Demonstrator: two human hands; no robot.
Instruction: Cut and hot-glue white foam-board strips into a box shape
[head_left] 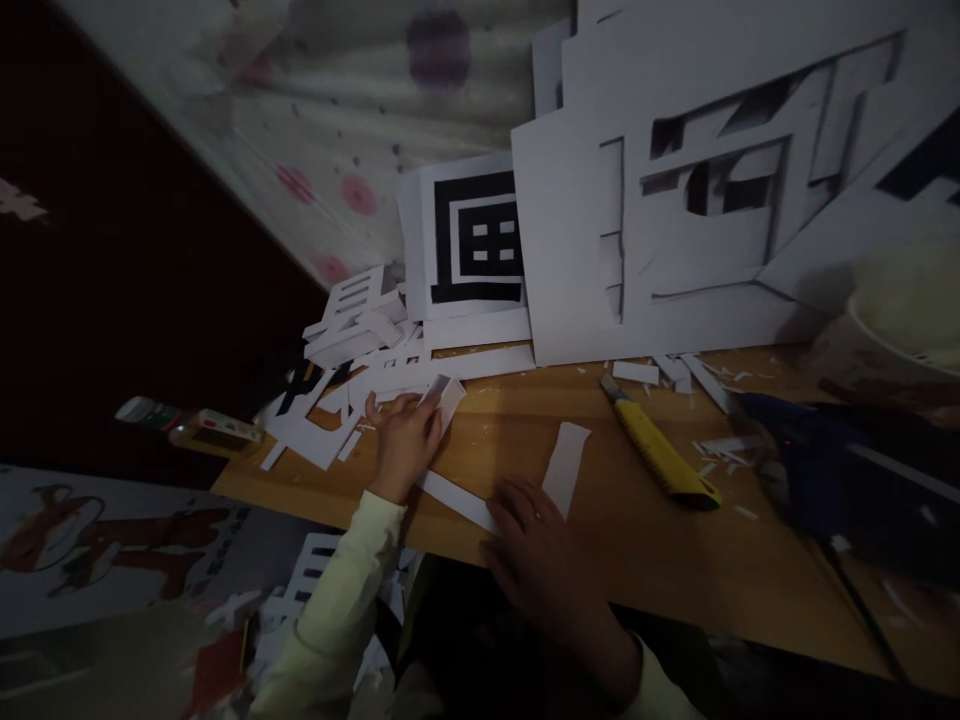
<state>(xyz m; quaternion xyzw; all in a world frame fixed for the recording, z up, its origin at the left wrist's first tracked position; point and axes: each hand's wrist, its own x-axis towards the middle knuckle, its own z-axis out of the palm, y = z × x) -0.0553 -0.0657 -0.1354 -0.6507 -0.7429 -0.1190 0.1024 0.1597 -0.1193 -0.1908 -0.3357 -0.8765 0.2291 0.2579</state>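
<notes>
My left hand (405,440) is closed on a small bent piece of white card (450,398), fingers and thumb on its left side. Lower on the table, my right hand (544,550) has its fingers curled over the end of a white card strip (457,500). Another white arm of card (568,462) runs up from behind its knuckles. Whether these pieces form one folded strip cannot be told, as my hands cover the joints. A yellow utility knife (660,445) lies to the right, its blade end pointing away from me.
Large white cut-out panels (570,240) and a sheet with a black character (480,240) stand at the back. Cut card pieces (356,320) pile up at the left near a bottle (214,432). A dark blue glue gun-like tool (795,470) and a bowl (900,330) sit right.
</notes>
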